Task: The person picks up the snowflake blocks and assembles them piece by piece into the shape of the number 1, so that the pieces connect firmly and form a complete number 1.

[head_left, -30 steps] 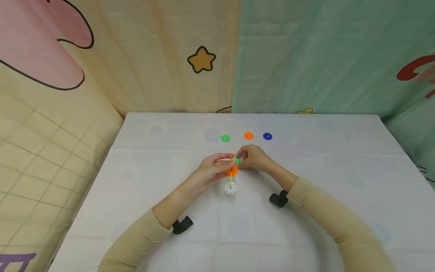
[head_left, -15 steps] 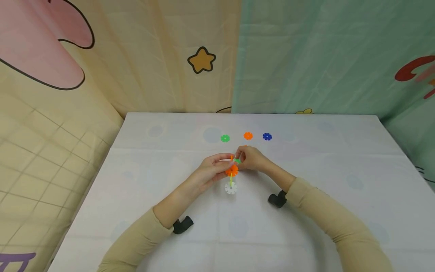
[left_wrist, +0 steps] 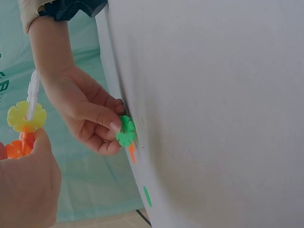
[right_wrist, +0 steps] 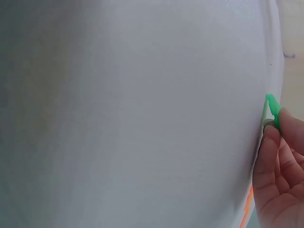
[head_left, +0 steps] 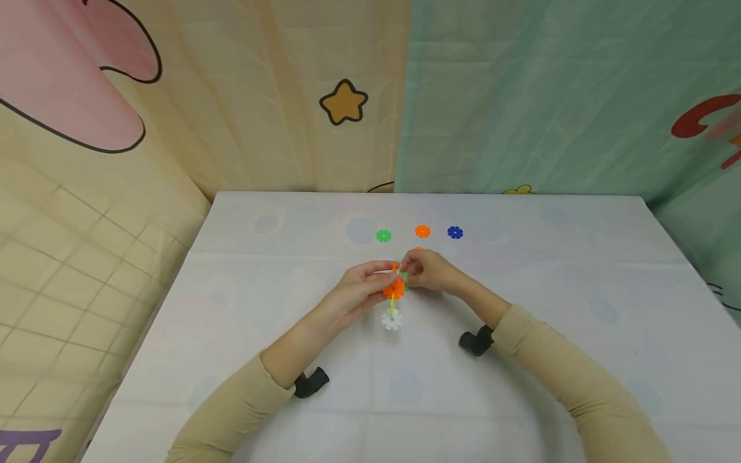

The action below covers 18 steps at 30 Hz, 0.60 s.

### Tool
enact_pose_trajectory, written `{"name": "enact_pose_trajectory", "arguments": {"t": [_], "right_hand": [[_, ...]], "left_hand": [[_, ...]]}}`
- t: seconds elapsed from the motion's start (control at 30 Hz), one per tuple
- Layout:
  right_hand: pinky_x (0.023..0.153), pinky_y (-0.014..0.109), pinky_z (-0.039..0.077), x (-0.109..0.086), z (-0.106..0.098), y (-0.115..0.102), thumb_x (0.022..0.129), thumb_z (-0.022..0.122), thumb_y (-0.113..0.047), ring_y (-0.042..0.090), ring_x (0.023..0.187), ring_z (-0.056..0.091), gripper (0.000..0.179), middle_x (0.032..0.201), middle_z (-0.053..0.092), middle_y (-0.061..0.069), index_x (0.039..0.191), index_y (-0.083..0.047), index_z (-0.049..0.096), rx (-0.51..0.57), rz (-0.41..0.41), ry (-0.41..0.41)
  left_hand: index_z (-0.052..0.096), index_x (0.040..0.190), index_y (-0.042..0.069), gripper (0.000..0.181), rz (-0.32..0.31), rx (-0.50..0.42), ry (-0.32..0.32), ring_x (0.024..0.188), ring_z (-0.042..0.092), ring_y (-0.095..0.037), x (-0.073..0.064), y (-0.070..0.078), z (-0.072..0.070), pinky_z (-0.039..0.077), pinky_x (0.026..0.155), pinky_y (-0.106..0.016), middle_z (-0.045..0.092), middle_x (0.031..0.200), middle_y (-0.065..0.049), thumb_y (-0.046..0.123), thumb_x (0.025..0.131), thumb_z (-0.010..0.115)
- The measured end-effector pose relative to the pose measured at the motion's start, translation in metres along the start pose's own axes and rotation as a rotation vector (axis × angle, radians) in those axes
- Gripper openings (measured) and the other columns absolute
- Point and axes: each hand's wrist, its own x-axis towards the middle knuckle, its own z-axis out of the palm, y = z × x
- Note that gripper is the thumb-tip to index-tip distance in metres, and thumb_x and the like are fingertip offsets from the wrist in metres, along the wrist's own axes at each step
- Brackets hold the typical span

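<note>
Because the left hand (head_left: 366, 290) pinches the linked discs at an orange disc (head_left: 395, 291), thumb and fingers close together, the yellow disc (left_wrist: 21, 117) and white disc (head_left: 392, 319) jut out past the grip with their outer notches uncovered. A second orange piece (head_left: 395, 265) shows edge-on at the fingertips. The cluster is held up over the worktop (head_left: 278, 222), apparently so that it can be turned freely. The right hand (head_left: 431, 269) has its fingers drawn in narrow, gripping a green disc (left_wrist: 126, 131) by one side between thumb and finger, which leaves much of the notched rim bare; the left wrist view shows a gap between this disc and the cluster. Toward the worktop's far edge, around its middle, a loose green disc (head_left: 384, 236), a loose orange disc (head_left: 422, 231) and a blue disc (head_left: 455, 233) lie flat in a spaced row, presumably so each can be picked up singly, out of the forearms' way. One more orange disc (head_left: 419, 248) lies just nearer, mostly hidden behind the right hand
</note>
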Motion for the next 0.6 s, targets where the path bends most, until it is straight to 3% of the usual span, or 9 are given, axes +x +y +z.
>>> {"name": "enact_pose_trajectory", "arguments": {"t": [0.33,0.6], "right_hand": [[0.061,0.026,0.048,-0.006,-0.008,0.003,0.082,0.068,-0.004,0.018,0.06,0.052,0.02,0.068,0.055,0.005,0.099,-0.001,0.057,0.153,0.047,-0.019],[0.065,0.03,0.053,-0.015,-0.019,0.0,0.083,0.068,-0.004,0.021,0.063,0.057,0.021,0.066,0.059,0.006,0.1,0.001,0.057,0.259,0.053,-0.03]], "left_hand": [[0.043,0.133,-0.007,0.043,-0.005,0.016,0.019,0.083,0.061,-0.011,0.0,0.0,-0.001,0.051,0.079,-0.022,0.063,0.097,-0.003,0.004,0.093,0.055],[0.047,0.131,-0.005,0.042,-0.009,0.058,0.021,0.084,0.06,-0.012,-0.002,-0.001,-0.002,0.051,0.08,-0.025,0.063,0.094,-0.001,0.008,0.092,0.057]]}}
